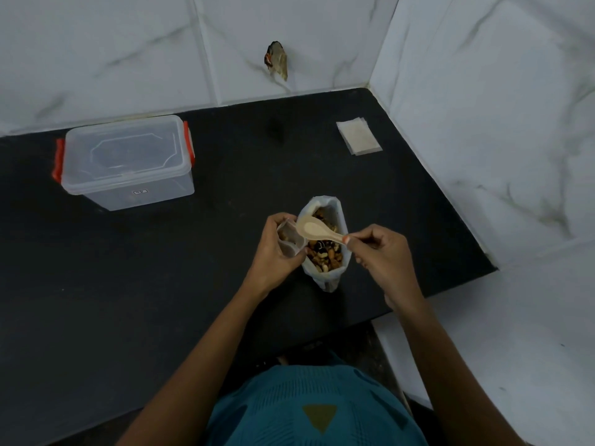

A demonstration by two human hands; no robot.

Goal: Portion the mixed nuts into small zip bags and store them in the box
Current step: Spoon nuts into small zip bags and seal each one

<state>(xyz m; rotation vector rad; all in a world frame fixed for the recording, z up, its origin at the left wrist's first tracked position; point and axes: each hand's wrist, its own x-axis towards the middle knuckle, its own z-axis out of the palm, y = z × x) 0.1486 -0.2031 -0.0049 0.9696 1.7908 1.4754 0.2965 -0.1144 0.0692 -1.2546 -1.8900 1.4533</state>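
This looks like a home kitchen corner — a black stone surface [161,284] set against walls of white marble-look tiles [112,43] with grey veins and visible grout lines. On it stand household food things — a clear plastic storage box [128,162] with red clip latches and an open bag of mixed nuts [323,246].

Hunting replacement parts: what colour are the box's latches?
Red-orange latches on the box, head view.

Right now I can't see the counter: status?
Left hand holds zip bag open. Right hand holds empty spoon over nut bag. Box shut. Nothing in the way.
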